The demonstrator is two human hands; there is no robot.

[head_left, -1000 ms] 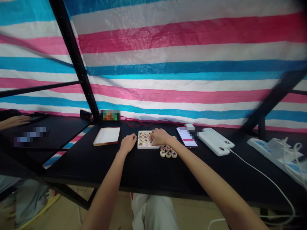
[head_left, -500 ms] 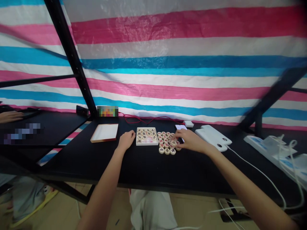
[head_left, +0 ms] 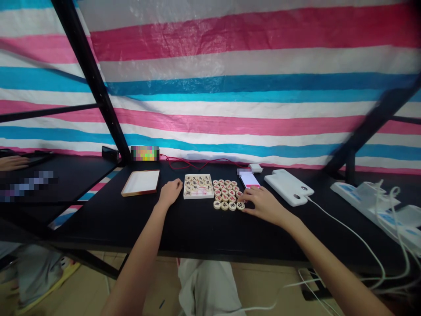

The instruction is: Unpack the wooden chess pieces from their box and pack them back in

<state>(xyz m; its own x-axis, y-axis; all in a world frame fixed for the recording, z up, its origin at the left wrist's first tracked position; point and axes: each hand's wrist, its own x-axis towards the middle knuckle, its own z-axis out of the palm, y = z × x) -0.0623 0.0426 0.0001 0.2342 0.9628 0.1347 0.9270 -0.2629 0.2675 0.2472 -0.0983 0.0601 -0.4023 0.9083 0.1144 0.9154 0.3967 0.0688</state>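
Xiangqi pieces with red and black characters point(head_left: 224, 192) lie in close rows on the black table. At the right end of the front row, the thumb and fingers of my right hand point(head_left: 265, 204) grip a black-character xiangqi piece point(head_left: 240, 205), which sits at table level. To the left of the rows stands an open white box point(head_left: 198, 197), partly filled with more black-character pieces and a red-and-white printed item. My left hand point(head_left: 170, 193) rests on the table just left of this box, fingers curled in, with nothing seen in it.
A box lid point(head_left: 140, 183) lies inside-up at the left. Behind my right hand is a lit phone point(head_left: 249, 179); a white device with a cable point(head_left: 288, 186) and a power strip point(head_left: 365, 210) are farther right. Another person's hand point(head_left: 13, 163) shows at far left.
My right hand has come down and nearer from above the rows, bringing the black-character piece to the front row's right end. My left hand stays beside the box.
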